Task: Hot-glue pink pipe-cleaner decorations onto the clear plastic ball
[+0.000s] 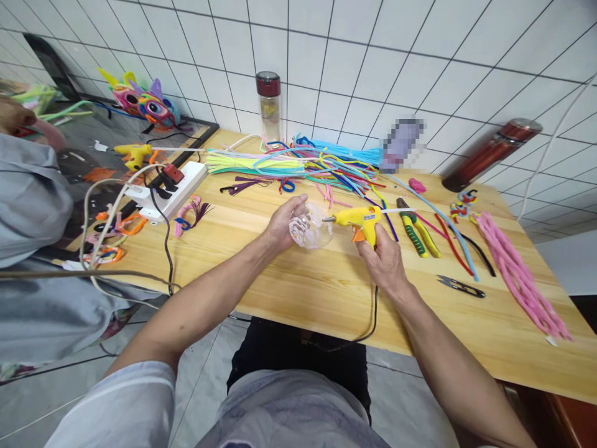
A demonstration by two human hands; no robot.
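Note:
My left hand [284, 223] is closed around the left side of a clear round plastic ball [311, 229], which has whitish-pink patches on it. In my right hand [386, 260] is a yellow hot glue gun [358, 219] with an orange trigger and a white glue stick out of its back. Its nozzle points left and is at the ball's right edge; whether it touches cannot be made out. The gun's black cord [374, 311] hangs down over the table's front edge.
Bundles of coloured pipe cleaners [261, 163] lie along the back. Pliers [416, 233], thread snips [461, 286] and pink fuzzy stems [517, 274] lie at right. A glass bottle [269, 109], red thermos [494, 154], power strip [175, 190] and second glue gun [133, 155] stand around. A co-worker's sleeve [32, 193] is at left.

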